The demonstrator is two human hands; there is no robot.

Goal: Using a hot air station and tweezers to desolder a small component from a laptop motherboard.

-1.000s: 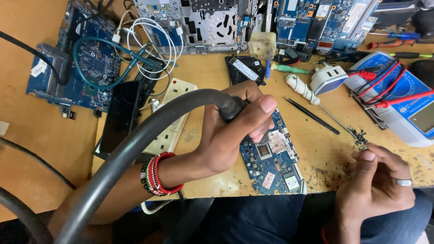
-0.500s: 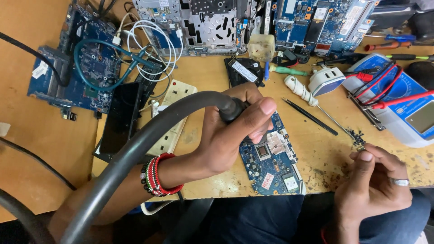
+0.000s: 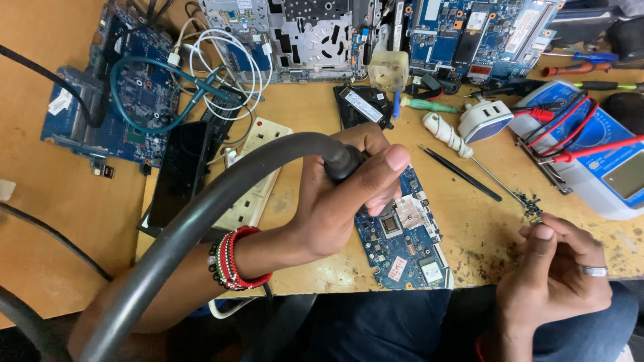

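My left hand (image 3: 342, 201) grips the handle of a hot-air tool whose thick grey hose (image 3: 201, 208) curves back toward me. Its tip, hidden under my fingers, points down at a small blue circuit board (image 3: 406, 248) near the table's front edge. My right hand (image 3: 553, 268), with a ring on one finger, rests at the front right edge of the table. Its fingers are pinched together by a little heap of tiny dark screws (image 3: 530, 201); whether it holds one I cannot tell.
A white power strip (image 3: 251, 181), a black phone (image 3: 178, 174) and a blue board with coiled cables (image 3: 127, 100) lie to the left. Tweezers (image 3: 459, 173), white-handled screwdriver (image 3: 446, 134), white plug adapter (image 3: 484, 119) and blue multimeter (image 3: 604, 161) lie right. Laptop boards (image 3: 469, 33) line the back.
My left hand has tilted the tool slightly over the board. My right hand has shifted a little toward the screw heap.
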